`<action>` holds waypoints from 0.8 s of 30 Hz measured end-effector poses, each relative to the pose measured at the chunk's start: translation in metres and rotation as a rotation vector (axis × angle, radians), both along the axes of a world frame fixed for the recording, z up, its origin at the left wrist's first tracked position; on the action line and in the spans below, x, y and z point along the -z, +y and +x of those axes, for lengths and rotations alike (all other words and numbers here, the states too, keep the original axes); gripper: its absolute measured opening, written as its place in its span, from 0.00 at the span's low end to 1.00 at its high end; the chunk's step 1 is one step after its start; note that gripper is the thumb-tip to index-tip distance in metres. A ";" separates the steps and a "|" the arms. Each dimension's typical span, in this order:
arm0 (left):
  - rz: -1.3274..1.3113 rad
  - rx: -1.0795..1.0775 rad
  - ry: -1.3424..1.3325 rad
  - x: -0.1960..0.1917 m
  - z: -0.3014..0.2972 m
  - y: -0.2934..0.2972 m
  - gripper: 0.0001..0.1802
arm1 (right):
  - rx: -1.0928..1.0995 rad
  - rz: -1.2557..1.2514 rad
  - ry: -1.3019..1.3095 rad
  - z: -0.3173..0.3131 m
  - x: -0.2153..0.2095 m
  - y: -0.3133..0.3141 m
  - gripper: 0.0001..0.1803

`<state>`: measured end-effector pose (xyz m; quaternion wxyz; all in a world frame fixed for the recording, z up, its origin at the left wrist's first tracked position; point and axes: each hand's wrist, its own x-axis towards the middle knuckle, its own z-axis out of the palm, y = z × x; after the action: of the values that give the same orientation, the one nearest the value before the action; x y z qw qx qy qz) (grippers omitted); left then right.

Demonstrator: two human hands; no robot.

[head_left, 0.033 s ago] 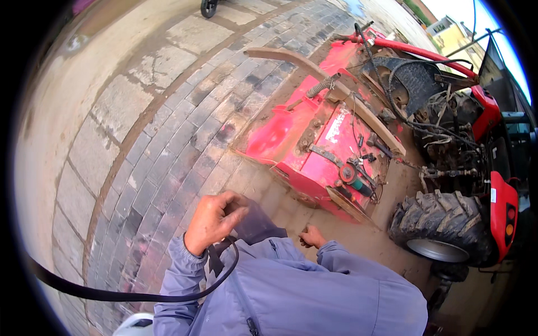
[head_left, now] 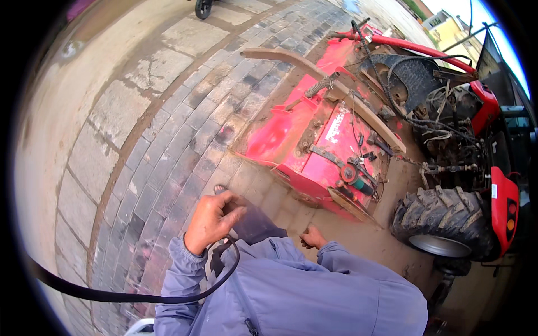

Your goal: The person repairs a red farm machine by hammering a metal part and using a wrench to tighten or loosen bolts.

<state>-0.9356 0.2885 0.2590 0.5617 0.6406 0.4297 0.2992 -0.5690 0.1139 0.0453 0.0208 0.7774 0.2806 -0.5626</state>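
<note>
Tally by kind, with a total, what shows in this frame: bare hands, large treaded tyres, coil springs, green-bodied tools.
Bare hands: 2, left hand and right hand
Large treaded tyre: 1
Coil spring: 1
Green-bodied tool: 1
Total: 5

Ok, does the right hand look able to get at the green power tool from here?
Probably, by leaning closer: the right hand is short of the green power tool, which lies uncovered on the red machine, beyond a narrow edge strip.

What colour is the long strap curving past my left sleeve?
Black; the strap shows best in the head view, the only one here.
</note>
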 end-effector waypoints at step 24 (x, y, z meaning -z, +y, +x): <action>-0.445 0.194 0.125 0.130 -0.074 0.498 0.07 | 0.660 0.314 0.041 -0.121 0.031 0.446 0.13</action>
<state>-1.0100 0.7870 0.1290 0.6872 0.5567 0.4555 0.1020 -0.6898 0.5603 0.0144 -0.2869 0.8083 0.0979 -0.5048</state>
